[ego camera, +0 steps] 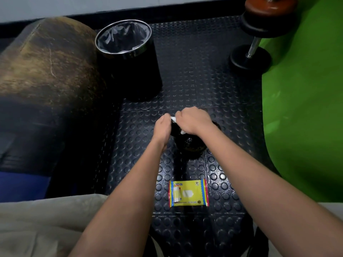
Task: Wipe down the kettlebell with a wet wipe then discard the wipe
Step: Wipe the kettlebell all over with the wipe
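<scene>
A black kettlebell [191,146] stands on the studded black floor mat, mid-frame. My right hand [193,120] curls over its handle with a white wet wipe [173,118] bunched under the fingers; bits of the wipe show at both sides of the hand. My left hand [163,127] grips the left side of the handle, touching the wipe's edge. Most of the handle is hidden by both hands. A black bin [130,58] with a chrome rim and a clear liner stands at the back left, apart from the kettlebell.
A yellow wet-wipe pack [188,193] lies on the mat near me. A worn brown padded seat [48,67] fills the left. A dumbbell [254,47] leans at the back right beside a green surface [304,108]. My knees sit at the bottom.
</scene>
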A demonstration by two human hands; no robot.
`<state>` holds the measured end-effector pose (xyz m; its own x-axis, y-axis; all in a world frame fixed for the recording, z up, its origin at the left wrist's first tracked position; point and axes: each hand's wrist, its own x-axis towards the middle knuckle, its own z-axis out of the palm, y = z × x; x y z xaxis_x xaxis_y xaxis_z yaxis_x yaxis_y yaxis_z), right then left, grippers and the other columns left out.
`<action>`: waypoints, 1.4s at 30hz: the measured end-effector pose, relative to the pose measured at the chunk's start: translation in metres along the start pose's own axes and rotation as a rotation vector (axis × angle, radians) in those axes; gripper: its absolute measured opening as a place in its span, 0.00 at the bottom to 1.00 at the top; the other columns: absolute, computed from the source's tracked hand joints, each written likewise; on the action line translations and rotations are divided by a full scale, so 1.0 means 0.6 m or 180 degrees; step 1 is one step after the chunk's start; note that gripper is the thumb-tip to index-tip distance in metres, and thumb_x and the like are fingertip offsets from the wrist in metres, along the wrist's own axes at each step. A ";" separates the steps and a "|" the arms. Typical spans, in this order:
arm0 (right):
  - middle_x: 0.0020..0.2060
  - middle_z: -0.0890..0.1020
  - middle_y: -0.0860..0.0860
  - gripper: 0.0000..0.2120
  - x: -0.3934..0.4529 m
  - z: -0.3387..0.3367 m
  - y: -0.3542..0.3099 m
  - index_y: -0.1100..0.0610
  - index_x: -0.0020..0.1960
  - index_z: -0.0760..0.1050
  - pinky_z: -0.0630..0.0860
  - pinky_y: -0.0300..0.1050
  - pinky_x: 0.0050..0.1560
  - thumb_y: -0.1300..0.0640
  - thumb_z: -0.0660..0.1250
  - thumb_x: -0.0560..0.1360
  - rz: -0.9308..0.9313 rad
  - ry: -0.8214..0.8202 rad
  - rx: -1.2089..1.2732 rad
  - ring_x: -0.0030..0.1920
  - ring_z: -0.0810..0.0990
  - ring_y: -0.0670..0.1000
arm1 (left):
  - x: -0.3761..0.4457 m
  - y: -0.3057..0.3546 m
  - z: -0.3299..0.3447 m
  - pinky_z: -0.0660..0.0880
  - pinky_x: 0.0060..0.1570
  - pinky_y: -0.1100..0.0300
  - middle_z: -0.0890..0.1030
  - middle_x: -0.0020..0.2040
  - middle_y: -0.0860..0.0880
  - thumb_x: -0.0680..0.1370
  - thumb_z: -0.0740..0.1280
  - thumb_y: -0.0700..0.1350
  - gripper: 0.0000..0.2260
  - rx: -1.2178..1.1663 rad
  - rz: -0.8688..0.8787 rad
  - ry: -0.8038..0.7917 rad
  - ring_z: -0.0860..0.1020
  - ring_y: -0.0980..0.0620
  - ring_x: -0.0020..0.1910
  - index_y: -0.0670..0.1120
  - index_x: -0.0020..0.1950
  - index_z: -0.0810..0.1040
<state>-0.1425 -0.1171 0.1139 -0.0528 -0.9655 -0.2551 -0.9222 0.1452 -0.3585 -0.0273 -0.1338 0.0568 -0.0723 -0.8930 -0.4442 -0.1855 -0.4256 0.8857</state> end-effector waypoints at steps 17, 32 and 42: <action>0.26 0.76 0.46 0.21 -0.057 0.006 0.117 0.55 0.31 0.66 0.65 0.50 0.56 0.55 0.49 0.82 0.0359 0.0493 0.0822 0.39 0.73 0.52 | 0.000 0.001 0.003 0.65 0.43 0.53 0.69 0.43 0.47 0.78 0.52 0.50 0.09 0.0234 0.0001 0.0069 0.67 0.50 0.43 0.47 0.44 0.66; 0.35 0.83 0.49 0.26 -0.009 0.033 0.037 0.53 0.36 0.74 0.65 0.53 0.59 0.50 0.44 0.84 -0.0484 0.0846 -0.0651 0.40 0.80 0.54 | 0.002 -0.005 0.002 0.67 0.43 0.53 0.71 0.43 0.46 0.77 0.52 0.48 0.09 0.0215 0.0096 0.0202 0.68 0.50 0.42 0.46 0.44 0.69; 0.32 0.72 0.43 0.22 -0.070 0.076 0.130 0.51 0.36 0.66 0.64 0.51 0.61 0.50 0.47 0.86 -0.0012 0.1887 0.0461 0.41 0.72 0.51 | -0.004 -0.002 0.007 0.65 0.43 0.54 0.68 0.44 0.47 0.80 0.51 0.46 0.08 0.0243 0.0091 0.0184 0.65 0.50 0.43 0.47 0.45 0.66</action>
<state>-0.1946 -0.0551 0.0560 -0.2925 -0.9159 0.2748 -0.8635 0.1294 -0.4875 -0.0313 -0.1305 0.0561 -0.0224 -0.9125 -0.4084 -0.2585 -0.3894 0.8841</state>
